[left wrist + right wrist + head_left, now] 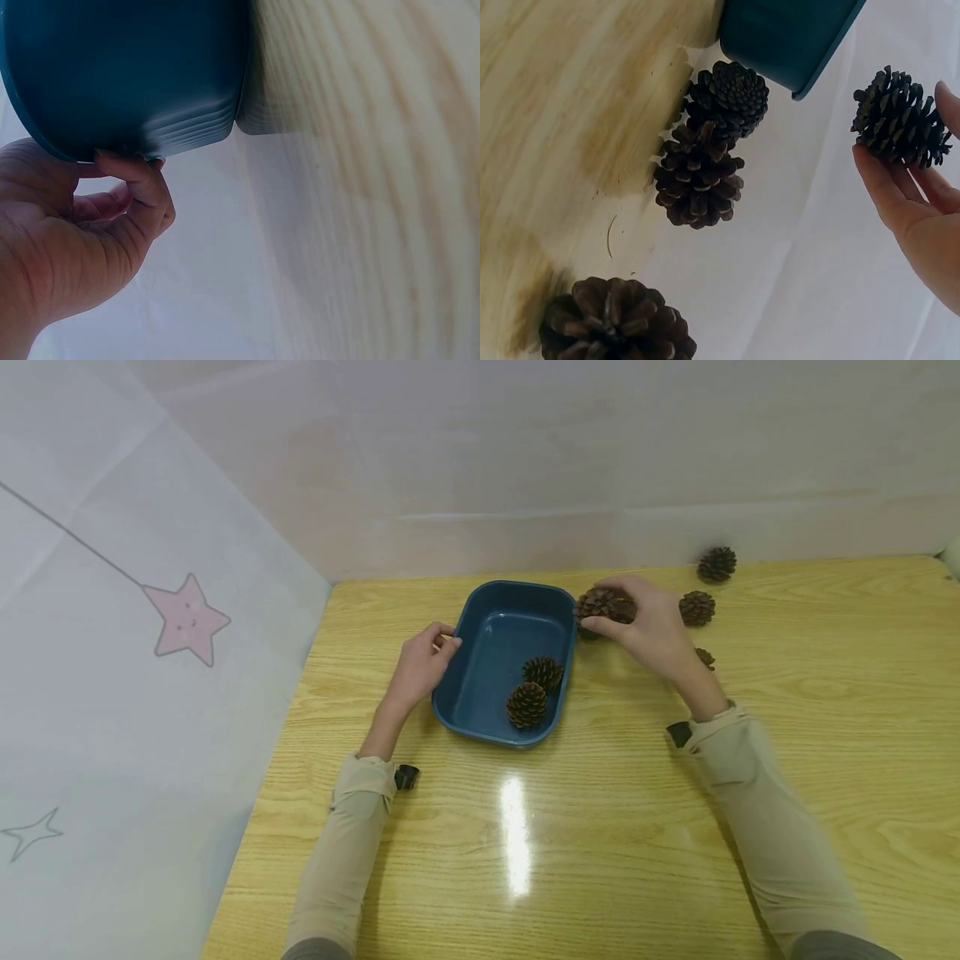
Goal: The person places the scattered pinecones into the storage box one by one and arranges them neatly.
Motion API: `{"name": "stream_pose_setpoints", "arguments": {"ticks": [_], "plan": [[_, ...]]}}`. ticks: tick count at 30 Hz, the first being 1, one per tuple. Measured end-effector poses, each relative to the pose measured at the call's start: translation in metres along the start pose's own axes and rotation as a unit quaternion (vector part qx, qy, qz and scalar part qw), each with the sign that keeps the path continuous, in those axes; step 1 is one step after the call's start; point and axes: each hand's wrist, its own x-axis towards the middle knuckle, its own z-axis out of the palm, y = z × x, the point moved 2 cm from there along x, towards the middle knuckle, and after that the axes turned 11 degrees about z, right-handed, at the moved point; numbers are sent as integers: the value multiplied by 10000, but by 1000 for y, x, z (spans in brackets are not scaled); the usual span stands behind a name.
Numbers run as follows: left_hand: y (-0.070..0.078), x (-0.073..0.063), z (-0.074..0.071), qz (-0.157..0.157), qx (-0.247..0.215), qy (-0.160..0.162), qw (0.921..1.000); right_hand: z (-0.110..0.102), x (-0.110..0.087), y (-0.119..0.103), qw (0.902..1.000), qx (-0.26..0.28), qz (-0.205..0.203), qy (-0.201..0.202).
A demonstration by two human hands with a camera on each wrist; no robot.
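A deep blue plastic basin (491, 647) with rounded corners stands on the table, two brown pine cones (527, 704) lying in its near right corner. At its left rim, my left hand (423, 667) pinches the edge with bent fingers; in the left wrist view the left hand (90, 217) meets the basin's rim (45, 139). My right hand (651, 620) holds another pine cone (596, 604) just beside the basin's right rim. Seen from the right wrist, this held pine cone (898, 120) is between thumb and fingers, raised off the table.
Right of the basin, loose pine cones lie on the wooden table (600, 827): one by the wall (717, 564), one nearer (697, 608), another partly behind the right wrist (705, 657). The right wrist view shows two touching pine cones (699, 176) near the basin. White sheeting hangs behind and left.
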Motion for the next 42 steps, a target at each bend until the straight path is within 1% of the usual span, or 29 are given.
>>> {"name": "stream_pose_setpoints", "arguments": {"ticks": [3, 9, 16, 21, 32, 36, 42], "plan": [[0, 0, 0, -1, -3, -2, 10000, 3, 0, 0, 10000, -30, -41, 25], [1, 0, 0, -16, -22, -18, 10000, 6, -1, -2, 9999, -78, 87, 93], [0, 0, 0, -9, -10, -15, 10000, 13, -1, -4, 9998, 107, 160, 1], [-1, 0, 0, -23, -5, -27, 10000, 17, -2, -4, 9998, 113, 157, -13], [-2, 1, 1, -68, 62, -34, 10000, 25, -2, -5, 9993, 312, 45, -181], [-3, 1, 1, -51, 87, -37, 9999, 29, -3, -5, 9988, 356, 116, -315], [-2, 1, 1, -51, 65, -50, 10000, 33, -4, -3, 9986, 204, 200, -448]]}}
